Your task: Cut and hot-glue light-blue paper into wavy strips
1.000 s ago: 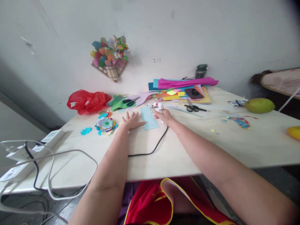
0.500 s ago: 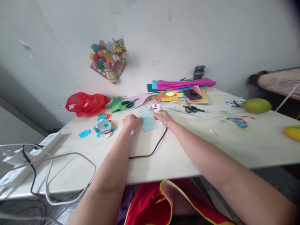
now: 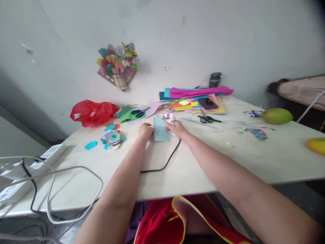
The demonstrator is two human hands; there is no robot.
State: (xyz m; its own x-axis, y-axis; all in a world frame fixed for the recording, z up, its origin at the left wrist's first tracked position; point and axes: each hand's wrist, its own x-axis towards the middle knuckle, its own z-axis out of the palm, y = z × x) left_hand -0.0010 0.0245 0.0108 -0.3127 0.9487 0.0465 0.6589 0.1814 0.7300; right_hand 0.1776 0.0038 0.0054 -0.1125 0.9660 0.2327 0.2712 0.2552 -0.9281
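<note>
A light blue sheet of paper (image 3: 161,133) lies in front of me on the white table. At its left edge is my left hand (image 3: 146,130), fingers closed on the border of the sheet. My right hand (image 3: 177,129) is wrapped round a white hot glue gun (image 3: 170,117), and its fingers partly hide the handle. The gun's nozzle points left, over the far end of the paper. A black cord (image 3: 166,164) runs from the gun across the table towards my left forearm.
Left of my hands sits a stack of paper flowers (image 3: 113,137). Scissors (image 3: 139,112) lie on coloured sheets, and a second pair of scissors (image 3: 206,118) lies right. A red plastic bag (image 3: 92,113), a power strip (image 3: 54,154) with loose cables and a green mango (image 3: 276,116) stand around.
The blue sheet has turned a little and sits straighter. My left hand has shifted slightly right along with its edge. The glue gun stays in my right hand, almost unmoved.
</note>
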